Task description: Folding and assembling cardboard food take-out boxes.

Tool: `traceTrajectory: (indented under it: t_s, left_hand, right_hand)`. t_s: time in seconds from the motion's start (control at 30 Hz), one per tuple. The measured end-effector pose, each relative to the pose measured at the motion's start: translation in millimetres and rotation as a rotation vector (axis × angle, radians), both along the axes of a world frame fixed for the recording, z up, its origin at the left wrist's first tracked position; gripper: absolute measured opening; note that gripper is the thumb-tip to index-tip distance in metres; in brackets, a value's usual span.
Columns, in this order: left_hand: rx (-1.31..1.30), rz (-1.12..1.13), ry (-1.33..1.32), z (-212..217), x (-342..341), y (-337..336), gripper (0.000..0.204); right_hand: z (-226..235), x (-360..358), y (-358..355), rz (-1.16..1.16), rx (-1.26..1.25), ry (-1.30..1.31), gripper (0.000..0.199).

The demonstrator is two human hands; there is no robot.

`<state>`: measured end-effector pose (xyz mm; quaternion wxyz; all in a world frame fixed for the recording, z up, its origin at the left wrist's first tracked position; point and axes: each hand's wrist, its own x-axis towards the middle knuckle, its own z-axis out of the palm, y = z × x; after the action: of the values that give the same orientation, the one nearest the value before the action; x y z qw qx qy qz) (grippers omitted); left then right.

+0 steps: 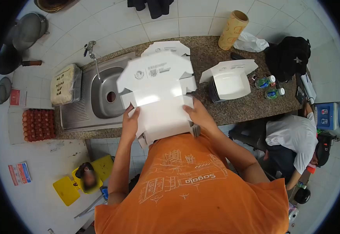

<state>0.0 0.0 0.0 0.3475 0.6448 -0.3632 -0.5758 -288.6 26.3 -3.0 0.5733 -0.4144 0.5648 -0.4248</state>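
Observation:
A white cardboard food box (160,87), partly folded with its lid flap up, is held in front of my orange shirt at the counter's near edge. My left hand (130,124) grips its left side, thumb on the inner face. On the right side, my right hand (200,116) holds it the same way, with the fingers mostly hidden behind the card. Beyond it, more white box card (168,46) lies on the counter, largely covered. To the right stands a folded white box (232,85) with its lid raised; others seem stacked under it.
A steel sink (96,91) with a tap (94,58) lies left, beside a wrapped pack (65,85) and egg trays (39,124). At right are a wrap roll (233,31), small bottles (274,93) and a black cap (289,58). Another person (293,136) bends at far right.

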Motion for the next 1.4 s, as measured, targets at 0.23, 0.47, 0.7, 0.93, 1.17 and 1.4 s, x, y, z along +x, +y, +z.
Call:
traceTrajectory:
  t_s: [0.23,0.47,0.7,0.93,1.17,1.4]
  left_hand:
    - [-0.021,0.008,-0.025,-52.4,-12.1,-64.6,0.036]
    - [-0.005,-0.121,-0.073,-153.2,-35.6,-123.6,0.034]
    - [0.286,-0.032,0.462,-112.3,2.1,-98.3,0.047]
    - [0.084,-0.075,0.415,-49.1,28.8,-92.8,0.044]
    - [-0.084,0.223,0.717,25.9,-19.8,-51.3,0.049]
    - [-0.441,-0.162,0.558,-35.5,-3.5,27.0,0.059]
  right_hand:
    - [-83.6,-10.8,-73.8,0.101,0.024,0.099,0.044]
    - [-178.3,-19.9,-121.7,-0.106,0.047,0.708,0.046]
    - [-119.2,-17.3,-82.1,-0.153,0.141,0.103,0.036]
    - [-2.7,-9.4,-86.2,0.098,-0.087,-0.363,0.067]
    - [83.0,28.6,-34.3,0.246,-0.564,-0.663,0.110]
    - [127.3,36.9,-10.6,-0.498,-0.185,-0.508,0.058]
